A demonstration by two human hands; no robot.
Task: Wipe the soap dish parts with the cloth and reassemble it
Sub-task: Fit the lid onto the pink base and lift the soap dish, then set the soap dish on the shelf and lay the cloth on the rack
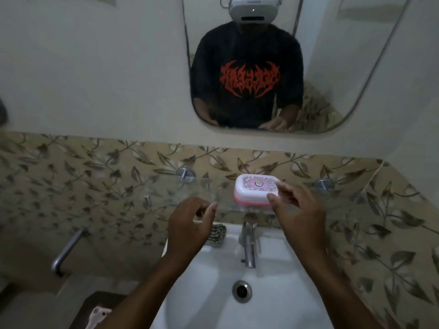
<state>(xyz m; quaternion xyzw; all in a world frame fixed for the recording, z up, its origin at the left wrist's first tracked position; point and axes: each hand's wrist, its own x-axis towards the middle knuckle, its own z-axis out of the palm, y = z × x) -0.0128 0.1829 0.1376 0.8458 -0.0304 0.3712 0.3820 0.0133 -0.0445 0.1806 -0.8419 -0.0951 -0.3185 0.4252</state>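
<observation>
A closed soap dish (255, 189) with a white patterned lid and pink base rests on a clear glass shelf (166, 195) above the sink. My right hand (299, 214) is at the dish's right front corner, thumb and forefinger apart and touching or nearly touching the lid. To the left of the dish, my left hand (190, 224) hovers over the shelf edge with curled fingers, holding nothing. A green patterned cloth (217, 237) lies on the sink's back left rim, partly hidden by my left hand.
A white sink (204, 293) with a drain (242, 291) lies below, a metal tap (248, 245) at its back. A mirror (308, 67) hangs on the wall above. A metal pipe (69, 250) sticks out at the left.
</observation>
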